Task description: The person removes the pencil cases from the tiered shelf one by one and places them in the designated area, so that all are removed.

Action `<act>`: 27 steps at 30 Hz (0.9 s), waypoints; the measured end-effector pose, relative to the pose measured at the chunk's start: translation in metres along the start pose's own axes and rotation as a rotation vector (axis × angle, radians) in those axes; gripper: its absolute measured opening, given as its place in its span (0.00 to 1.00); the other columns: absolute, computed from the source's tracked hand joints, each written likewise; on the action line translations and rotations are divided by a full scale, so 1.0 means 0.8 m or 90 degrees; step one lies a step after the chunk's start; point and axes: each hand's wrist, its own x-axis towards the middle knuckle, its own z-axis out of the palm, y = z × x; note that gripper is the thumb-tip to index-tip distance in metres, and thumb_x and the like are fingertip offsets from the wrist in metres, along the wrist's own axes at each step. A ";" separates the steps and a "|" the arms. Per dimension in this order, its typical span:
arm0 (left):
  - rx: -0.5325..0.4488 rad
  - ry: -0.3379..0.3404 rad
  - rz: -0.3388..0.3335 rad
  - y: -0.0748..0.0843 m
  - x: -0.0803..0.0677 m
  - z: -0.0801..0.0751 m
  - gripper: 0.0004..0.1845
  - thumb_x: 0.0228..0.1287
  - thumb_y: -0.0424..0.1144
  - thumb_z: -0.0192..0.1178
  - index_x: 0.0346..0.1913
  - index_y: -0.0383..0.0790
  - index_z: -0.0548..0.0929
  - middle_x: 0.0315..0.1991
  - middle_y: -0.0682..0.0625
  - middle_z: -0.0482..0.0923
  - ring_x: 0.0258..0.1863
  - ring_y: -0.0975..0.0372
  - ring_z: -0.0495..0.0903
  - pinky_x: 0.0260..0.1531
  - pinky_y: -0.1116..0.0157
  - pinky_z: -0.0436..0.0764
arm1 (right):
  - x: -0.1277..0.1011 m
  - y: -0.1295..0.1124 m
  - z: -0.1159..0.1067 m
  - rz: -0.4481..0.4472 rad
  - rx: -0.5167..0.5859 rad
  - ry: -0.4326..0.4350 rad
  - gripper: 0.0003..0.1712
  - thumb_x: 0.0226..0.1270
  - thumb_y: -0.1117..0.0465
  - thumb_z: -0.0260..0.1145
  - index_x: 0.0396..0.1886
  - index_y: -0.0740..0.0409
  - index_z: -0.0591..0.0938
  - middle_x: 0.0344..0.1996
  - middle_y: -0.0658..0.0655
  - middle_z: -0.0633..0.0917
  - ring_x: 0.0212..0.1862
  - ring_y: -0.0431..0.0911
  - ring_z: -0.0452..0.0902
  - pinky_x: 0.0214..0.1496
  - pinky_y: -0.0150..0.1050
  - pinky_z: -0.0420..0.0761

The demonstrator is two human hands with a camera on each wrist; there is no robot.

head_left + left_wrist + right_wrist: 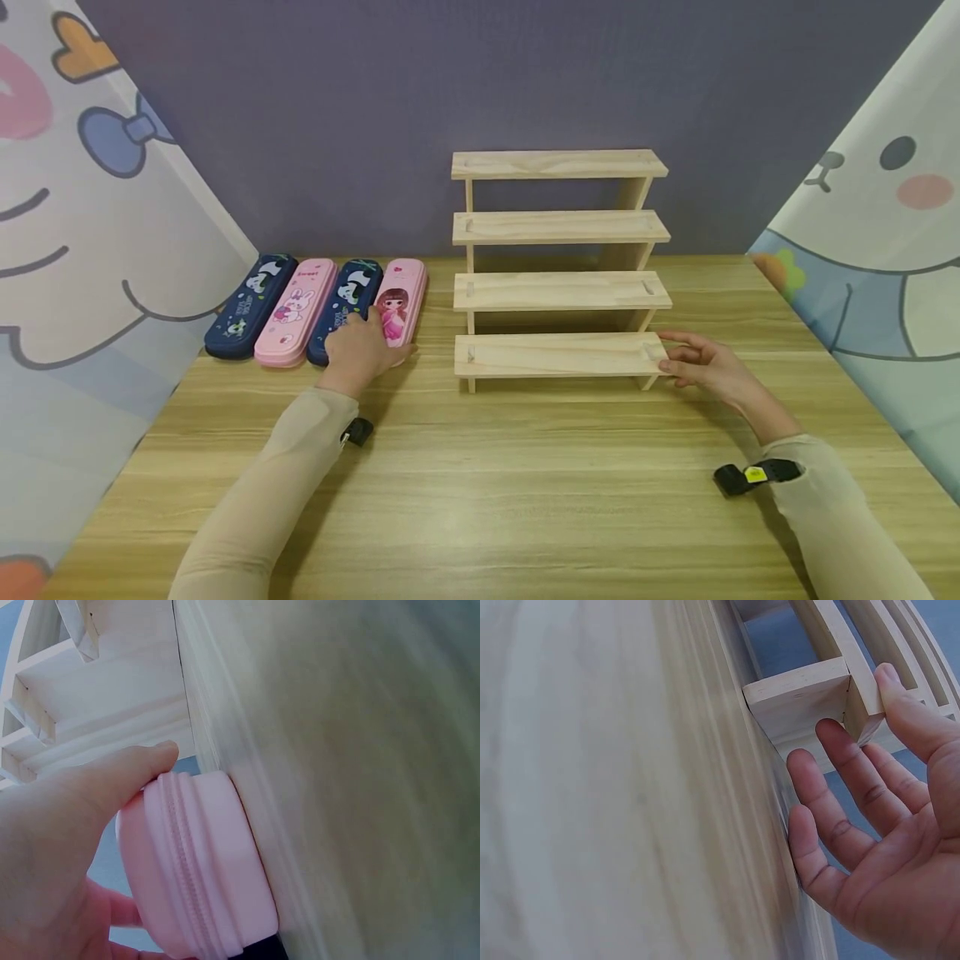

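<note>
My left hand [363, 350] is on the near end of the pink girl-print pencil case [401, 310], fingers curled over the end and gripping it. Left wrist view confirms: thumb [127, 776] along one side of that case [199, 862], zipper seam facing the camera. It lies rightmost in a row of four on the wooden table [525, 483], touching the navy panda pencil case [347, 310]. Left of that sit the pink rabbit pencil case [296, 312] and a second navy panda case [250, 307].

My right hand [705, 362] is at the right end of the bottom step of the four-tier wooden display shelf [558, 267]. Fingers are relaxed and straight, fingertips [889, 679] touching the corner of the shelf board [802, 701]; not clamped around anything.

Handling guess: the case looks like a moulded semi-rigid shell, light, with a smooth, slightly slick surface. It should hold shape under a pinch. Best grip is across the narrow width near the end or middle, off the zipper line. The shelf looks like light bare wood and may slide if bumped.

All four shelf steps are bare. All cases appear zipped shut; contents not visible.
</note>
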 end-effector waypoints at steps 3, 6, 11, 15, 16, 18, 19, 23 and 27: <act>0.000 -0.004 0.006 -0.001 0.001 0.000 0.57 0.44 0.72 0.55 0.67 0.30 0.55 0.50 0.26 0.66 0.38 0.38 0.75 0.25 0.47 0.73 | 0.001 0.001 0.000 -0.002 -0.003 -0.001 0.31 0.64 0.65 0.60 0.65 0.65 0.62 0.38 0.44 0.81 0.36 0.45 0.80 0.34 0.40 0.80; -0.006 -0.016 0.008 -0.003 0.001 0.000 0.57 0.44 0.72 0.55 0.67 0.30 0.54 0.52 0.25 0.65 0.40 0.37 0.74 0.28 0.45 0.74 | 0.002 0.004 -0.001 -0.002 0.006 -0.003 0.31 0.64 0.65 0.60 0.65 0.66 0.62 0.37 0.44 0.82 0.35 0.45 0.80 0.34 0.40 0.80; -0.024 -0.040 0.016 -0.009 -0.001 0.000 0.57 0.46 0.72 0.53 0.68 0.31 0.52 0.58 0.24 0.61 0.44 0.35 0.72 0.35 0.41 0.73 | 0.004 0.010 -0.003 -0.007 0.025 -0.008 0.31 0.65 0.66 0.59 0.65 0.66 0.61 0.37 0.45 0.82 0.35 0.44 0.80 0.33 0.39 0.80; -0.059 -0.054 0.023 -0.016 -0.004 -0.003 0.56 0.47 0.70 0.55 0.70 0.34 0.50 0.60 0.24 0.57 0.50 0.32 0.67 0.40 0.37 0.69 | 0.006 0.013 -0.002 -0.019 0.041 -0.012 0.30 0.65 0.67 0.59 0.65 0.65 0.62 0.37 0.45 0.82 0.35 0.43 0.80 0.33 0.38 0.80; -0.069 -0.060 0.023 -0.018 -0.005 -0.004 0.56 0.47 0.70 0.55 0.70 0.35 0.49 0.61 0.24 0.56 0.51 0.32 0.66 0.41 0.36 0.68 | 0.006 0.013 -0.002 -0.023 0.046 -0.015 0.29 0.65 0.67 0.58 0.65 0.64 0.62 0.37 0.45 0.82 0.35 0.43 0.80 0.33 0.37 0.80; -0.088 -0.072 0.029 -0.024 -0.008 -0.006 0.55 0.48 0.68 0.56 0.70 0.35 0.49 0.61 0.24 0.55 0.54 0.32 0.64 0.43 0.36 0.67 | 0.005 0.013 -0.001 -0.032 0.053 -0.021 0.28 0.65 0.67 0.58 0.65 0.62 0.64 0.37 0.45 0.82 0.35 0.43 0.81 0.33 0.37 0.79; -0.096 -0.078 0.035 -0.026 -0.009 -0.007 0.54 0.49 0.67 0.56 0.69 0.34 0.49 0.62 0.24 0.55 0.55 0.33 0.63 0.44 0.36 0.66 | 0.005 0.014 0.000 -0.035 0.054 -0.024 0.28 0.66 0.67 0.57 0.65 0.61 0.64 0.37 0.45 0.82 0.36 0.43 0.81 0.33 0.37 0.79; -0.127 -0.097 0.076 -0.039 -0.015 -0.011 0.51 0.53 0.63 0.56 0.69 0.34 0.49 0.61 0.25 0.57 0.59 0.34 0.59 0.49 0.37 0.64 | 0.004 0.015 0.001 -0.039 0.058 -0.031 0.27 0.67 0.67 0.55 0.65 0.59 0.64 0.37 0.44 0.82 0.37 0.44 0.81 0.34 0.36 0.79; -0.170 -0.106 0.124 -0.050 -0.026 -0.015 0.49 0.55 0.61 0.56 0.69 0.32 0.49 0.60 0.27 0.61 0.58 0.36 0.61 0.51 0.39 0.64 | 0.002 0.019 0.000 -0.026 0.082 -0.036 0.26 0.68 0.66 0.55 0.65 0.58 0.64 0.37 0.45 0.83 0.38 0.44 0.81 0.34 0.35 0.78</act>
